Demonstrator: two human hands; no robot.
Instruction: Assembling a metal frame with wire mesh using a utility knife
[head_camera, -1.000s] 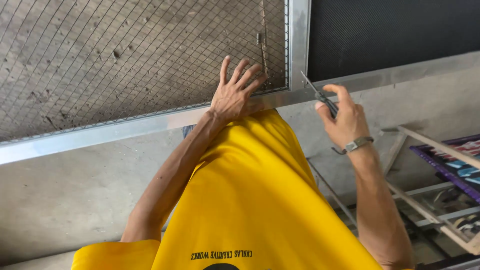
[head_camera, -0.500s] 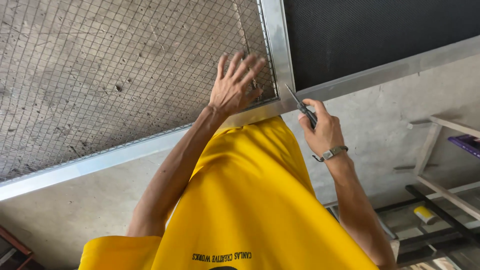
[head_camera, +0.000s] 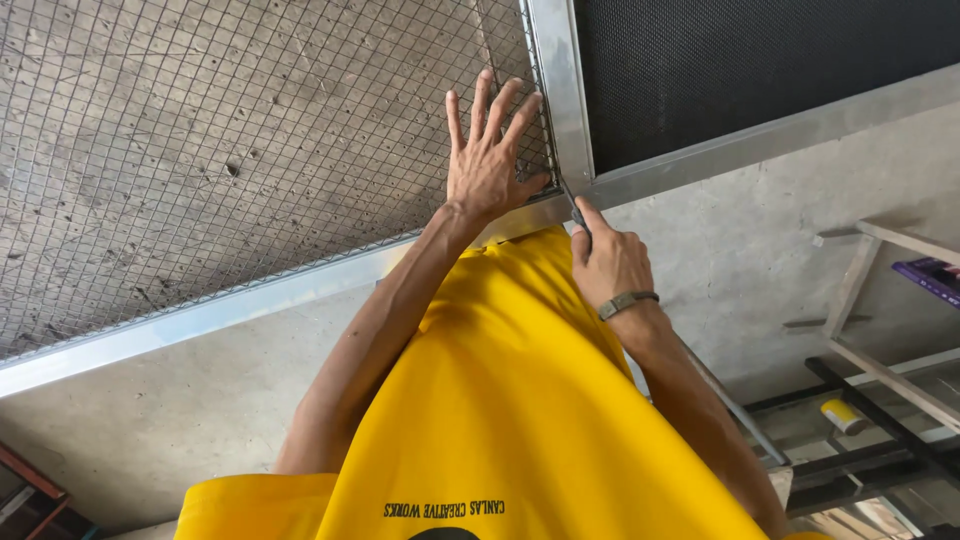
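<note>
The slim tool (head_camera: 577, 212), clenched in the right hand (head_camera: 606, 265), is pointed up-left at the frame corner (head_camera: 570, 185) (just beside the left hand (head_camera: 490, 165), pressed flat and open on the wire mesh (head_camera: 250, 130)).

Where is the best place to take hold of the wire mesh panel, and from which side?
Probably by its metal frame, at the lower rail, coming from the open concrete side below it. The rail is a flat, rigid strip with a free edge; the wire mesh itself is thin and springy. The left hand lies flat on the mesh, the right hand holds a tool at the corner.

Wire mesh (head_camera: 200, 150) thin metal; frame (head_camera: 558, 90) smooth brushed aluminium; floor (head_camera: 720, 260) rough matt concrete.
</note>
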